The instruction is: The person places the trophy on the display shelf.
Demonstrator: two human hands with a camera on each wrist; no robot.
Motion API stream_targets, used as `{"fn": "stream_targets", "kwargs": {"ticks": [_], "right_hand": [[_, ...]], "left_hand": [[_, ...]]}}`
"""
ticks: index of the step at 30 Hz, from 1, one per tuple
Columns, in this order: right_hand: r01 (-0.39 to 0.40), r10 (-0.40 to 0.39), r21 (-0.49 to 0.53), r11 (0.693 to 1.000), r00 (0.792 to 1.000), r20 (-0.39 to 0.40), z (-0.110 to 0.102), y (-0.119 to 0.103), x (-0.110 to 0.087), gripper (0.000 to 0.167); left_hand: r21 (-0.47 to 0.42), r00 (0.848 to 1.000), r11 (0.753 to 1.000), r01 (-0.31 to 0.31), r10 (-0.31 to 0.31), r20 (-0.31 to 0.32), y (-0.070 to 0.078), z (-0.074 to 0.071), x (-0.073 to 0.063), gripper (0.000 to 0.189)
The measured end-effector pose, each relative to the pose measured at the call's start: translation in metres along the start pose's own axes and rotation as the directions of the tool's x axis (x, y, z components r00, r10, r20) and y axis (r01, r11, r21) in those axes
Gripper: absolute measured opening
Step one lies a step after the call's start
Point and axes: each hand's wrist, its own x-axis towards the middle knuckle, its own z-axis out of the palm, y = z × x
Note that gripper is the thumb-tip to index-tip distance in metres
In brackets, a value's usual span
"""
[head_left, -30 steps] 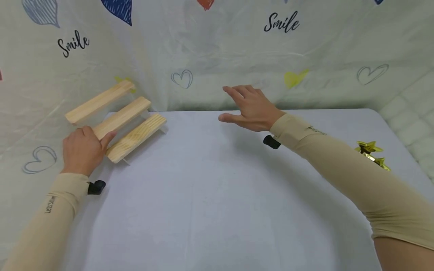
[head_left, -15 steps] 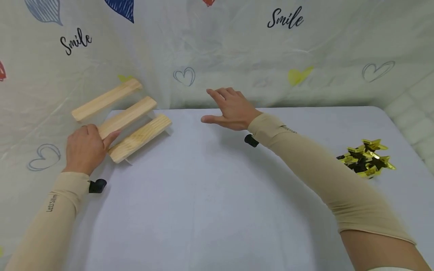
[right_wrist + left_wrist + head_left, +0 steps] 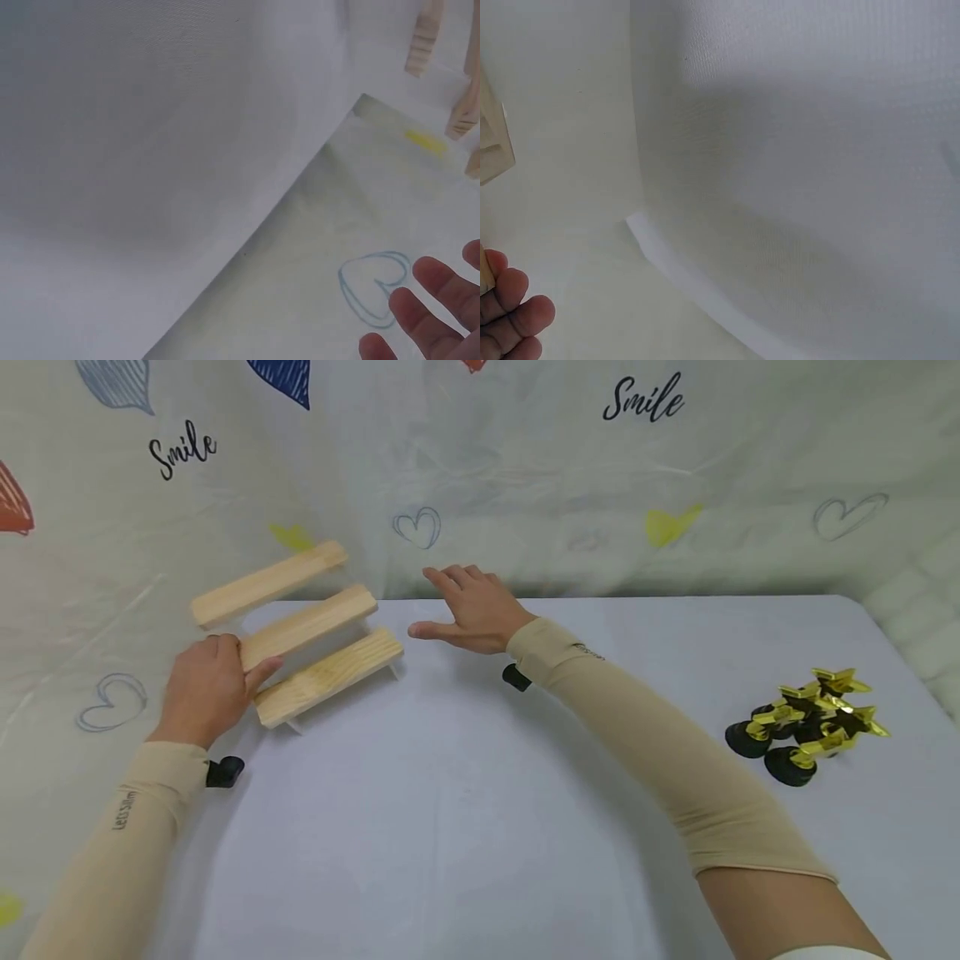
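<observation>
A three-step display stand point(image 3: 311, 622) with pale wooden boards on clear side supports stands at the table's back left. My left hand point(image 3: 210, 685) grips the left end of its middle board, thumb in front and the other fingers mostly hidden behind. In the left wrist view, the left fingertips point(image 3: 526, 315) curl at a wooden board end. My right hand point(image 3: 476, 614) hovers just right of the stand's right end, apart from it, with thumb and fingers spread and nothing held. In the right wrist view, the right fingers point(image 3: 420, 319) reach toward the board ends.
Several small gold star trophies point(image 3: 810, 722) with round black bases lie grouped on the white-covered table point(image 3: 465, 827) at the right, beyond the right forearm. A printed curtain point(image 3: 525, 485) with hearts and "Smile" lettering hangs along the back and left edges.
The right hand has moved left toward the stand. The stand and left hand have shifted slightly right in view, as has the background. The trophies have come out from behind the right sleeve.
</observation>
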Motion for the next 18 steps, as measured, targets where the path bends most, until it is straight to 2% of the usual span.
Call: {"fn": "stream_targets", "kwargs": {"ticks": [12,18], "right_hand": [[0.058,-0.058,-0.03,0.998,0.998,0.009,0.011,-0.019,0.016,0.099],[0.129,-0.129,-0.005,0.992,0.992,-0.01,0.018,-0.025,0.018,0.089]], "left_hand": [[-0.057,0.995,0.996,-0.062,0.066,0.069,0.011,-0.003,-0.001,0.056],[-0.069,0.994,0.995,-0.069,0.075,0.076,0.014,-0.003,-0.003,0.055]]}}
